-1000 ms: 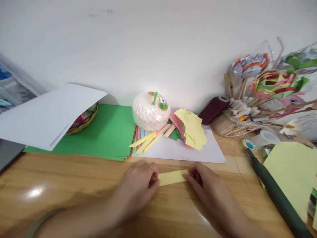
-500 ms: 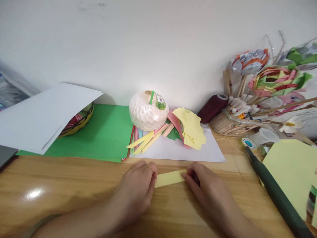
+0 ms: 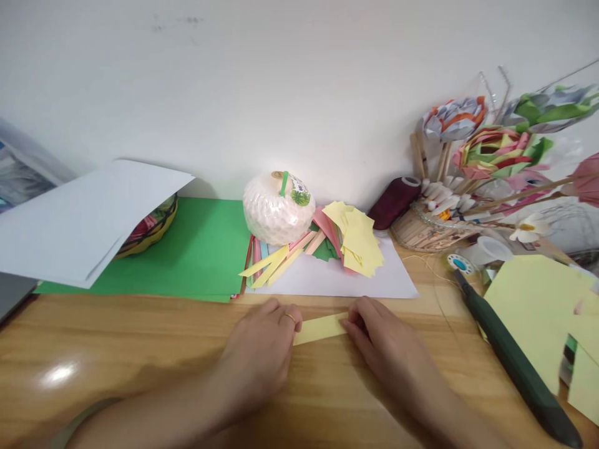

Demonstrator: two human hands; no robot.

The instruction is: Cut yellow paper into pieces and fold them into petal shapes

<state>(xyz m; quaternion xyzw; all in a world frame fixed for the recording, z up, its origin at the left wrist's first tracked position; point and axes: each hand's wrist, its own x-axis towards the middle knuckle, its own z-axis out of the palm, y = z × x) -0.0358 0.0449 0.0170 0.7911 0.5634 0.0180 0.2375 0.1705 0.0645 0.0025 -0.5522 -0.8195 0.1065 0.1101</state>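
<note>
A pale yellow paper strip (image 3: 321, 328) stretches between my two hands, low over the wooden table. My left hand (image 3: 264, 340), with a ring on one finger, is closed on the strip's left end and covers that end. At the right end, the thumb and fingers of my right hand (image 3: 386, 343) pinch the paper. Just beyond my hands lies a white sheet (image 3: 299, 285), bearing yellow paper strips (image 3: 266, 269) and a stack of jagged-edged yellow paper pieces (image 3: 359, 242).
A foam-wrapped round item (image 3: 279, 209) stands behind the strips. Leftward are green sheets (image 3: 201, 249) and white paper (image 3: 93, 218) over a basket (image 3: 161, 227). To the right are a maroon thread spool (image 3: 395, 202), paper flowers (image 3: 496, 149), a dark green tool (image 3: 515, 362) and yellow paper (image 3: 528, 312).
The view has shifted slightly, bringing more of the right side into sight. Both hands keep hold of the strip, and slightly less of its length shows between them.
</note>
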